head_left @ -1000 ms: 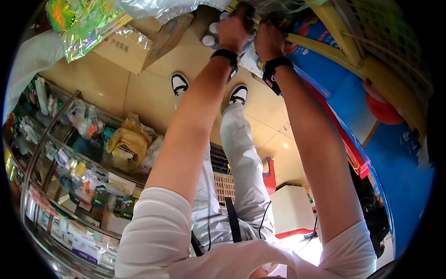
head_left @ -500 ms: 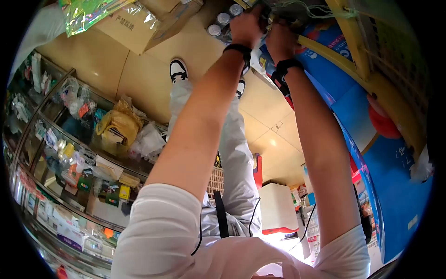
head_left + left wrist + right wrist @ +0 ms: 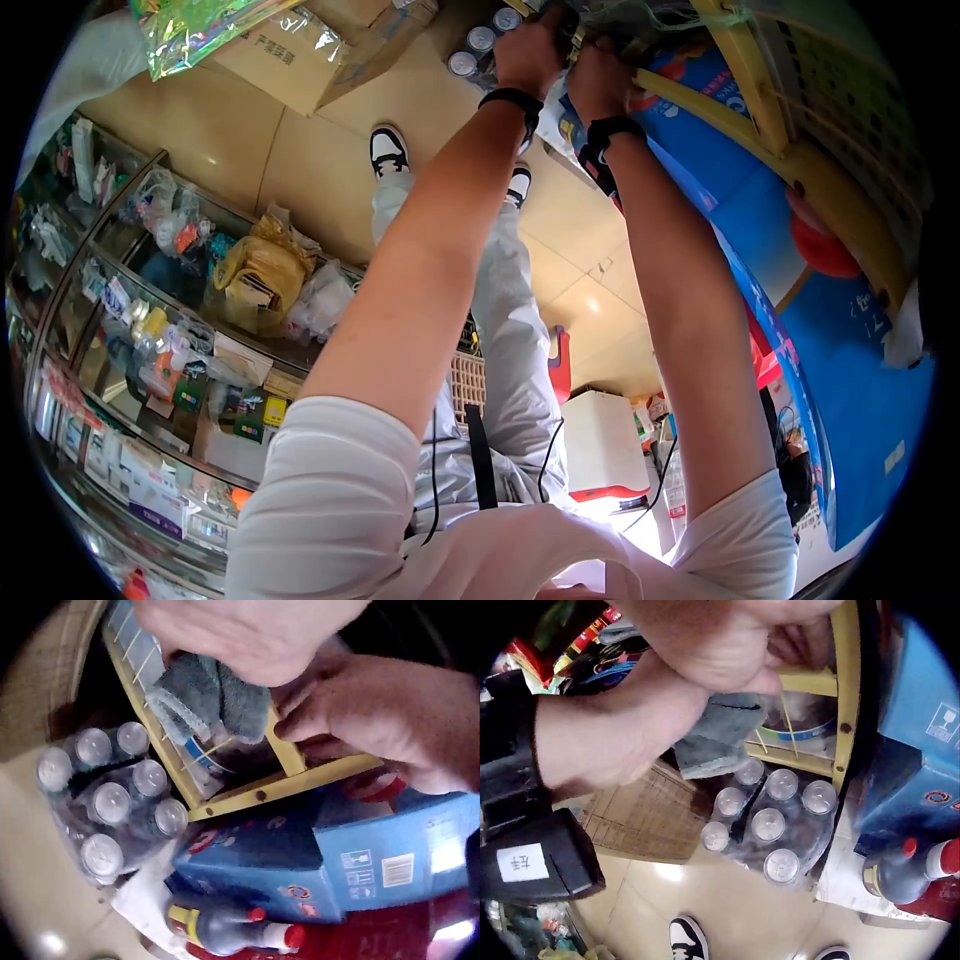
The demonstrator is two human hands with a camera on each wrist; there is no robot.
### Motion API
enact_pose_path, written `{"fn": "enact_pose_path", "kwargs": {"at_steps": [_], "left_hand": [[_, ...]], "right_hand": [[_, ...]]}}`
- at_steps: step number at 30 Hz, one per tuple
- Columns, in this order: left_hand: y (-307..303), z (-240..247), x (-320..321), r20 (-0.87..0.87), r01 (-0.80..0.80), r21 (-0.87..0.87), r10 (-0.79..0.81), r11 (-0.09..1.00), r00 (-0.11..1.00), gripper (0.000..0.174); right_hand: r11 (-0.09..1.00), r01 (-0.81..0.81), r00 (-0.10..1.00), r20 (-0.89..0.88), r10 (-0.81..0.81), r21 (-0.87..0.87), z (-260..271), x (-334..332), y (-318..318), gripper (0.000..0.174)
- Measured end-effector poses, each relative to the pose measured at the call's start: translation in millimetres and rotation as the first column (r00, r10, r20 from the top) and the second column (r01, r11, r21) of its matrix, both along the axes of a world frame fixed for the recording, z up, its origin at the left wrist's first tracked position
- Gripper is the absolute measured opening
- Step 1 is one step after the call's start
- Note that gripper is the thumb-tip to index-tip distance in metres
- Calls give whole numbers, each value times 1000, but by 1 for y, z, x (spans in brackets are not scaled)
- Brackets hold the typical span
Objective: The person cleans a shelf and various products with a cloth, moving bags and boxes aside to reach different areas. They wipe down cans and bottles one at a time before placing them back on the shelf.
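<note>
My left hand (image 3: pixel 528 58) grips a folded grey cloth (image 3: pixel 187 694), which lies against the yellow frame of a rack (image 3: pixel 255 795) strung with thin rods. Close beside it, the fingers of my right hand (image 3: pixel 397 720) curl at a yellow upright of this rack. The cloth (image 3: pixel 720 735) hangs below the hands in the right wrist view, partly covered by them. Behind the rods shows a round thing with a blue band. A plastic-wrapped pack of silver-topped cans (image 3: pixel 769 825) stands on the floor right by the rack.
Blue cartons (image 3: pixel 397 847) stand along the rack's other side, with a dark red-capped bottle (image 3: pixel 225 930) near them. A cardboard box (image 3: pixel 275 60) sits at the upper left. Glass shelves (image 3: pixel 160 330) full of goods line the left. My shoes (image 3: pixel 388 148) are on the tiled floor.
The head view has shifted, so both hands and the cans sit further right in it than a second ago. Over the last half second the hands keep nearly the same place at the rack.
</note>
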State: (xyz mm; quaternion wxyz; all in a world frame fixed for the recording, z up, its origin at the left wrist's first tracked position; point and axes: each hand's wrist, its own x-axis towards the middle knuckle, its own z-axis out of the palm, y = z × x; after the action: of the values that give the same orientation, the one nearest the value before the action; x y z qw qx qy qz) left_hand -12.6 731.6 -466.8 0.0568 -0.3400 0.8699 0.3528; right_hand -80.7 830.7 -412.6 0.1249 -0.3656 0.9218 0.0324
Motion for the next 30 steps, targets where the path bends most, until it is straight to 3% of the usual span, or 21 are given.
{"fn": "enact_pose_path", "kwargs": {"at_steps": [2,4,5,6,7,8,10,11,12,15,16,17,21,24,30], "left_hand": [[6,19,-1,-64,-112,94,118,989,991,44],[-7,29,6,-118,-47,69,55,997,991,46],[-16,11,6,-96,63,-58,-68,996,993,44],[-28,30,10,-55,176,-178,-188,968,981,42],[-42,50,11,73,277,-2,-276,961,958,42],[-45,45,17,74,272,-3,-271,962,960,42],[-46,19,24,-120,192,-259,-229,947,966,45],[-43,2,27,-232,132,-181,-173,975,957,50],[-36,26,30,-180,96,-78,-109,992,978,35],[-21,26,53,-217,49,-53,-59,997,974,37],[-15,24,64,-163,-16,57,26,998,986,39],[-12,21,74,-96,-88,163,105,983,990,41],[-15,2,118,3,-171,294,178,941,984,43],[-27,-11,140,97,-208,318,186,925,978,44],[-52,4,142,-67,-210,202,228,957,971,44]], "right_hand": [[1000,-24,1000,19,24,-5,-2,-3,2,23],[1000,-6,999,34,6,-1,1,-3,0,19],[1000,-13,999,30,13,0,0,-5,0,19],[999,-33,999,11,33,-21,-4,-4,2,21],[998,-52,999,-6,52,-42,-7,-2,5,24],[997,-57,998,-6,57,-43,-10,0,7,24],[988,-94,995,-51,88,-126,-11,-2,8,30],[986,-106,993,-60,99,-127,-9,-2,6,30],[991,-72,997,-47,67,-113,-7,0,5,30],[994,23,999,-34,-26,-106,-10,-7,0,29],[988,102,994,-16,-105,-117,-13,-7,-1,26],[988,156,988,-5,-156,-15,-13,-9,-4,27],[985,167,984,-50,-169,-44,-12,-5,-3,30],[991,69,989,-120,-83,-116,-14,-2,0,31],[995,48,995,-80,-55,-88,-18,2,-2,45]]}}
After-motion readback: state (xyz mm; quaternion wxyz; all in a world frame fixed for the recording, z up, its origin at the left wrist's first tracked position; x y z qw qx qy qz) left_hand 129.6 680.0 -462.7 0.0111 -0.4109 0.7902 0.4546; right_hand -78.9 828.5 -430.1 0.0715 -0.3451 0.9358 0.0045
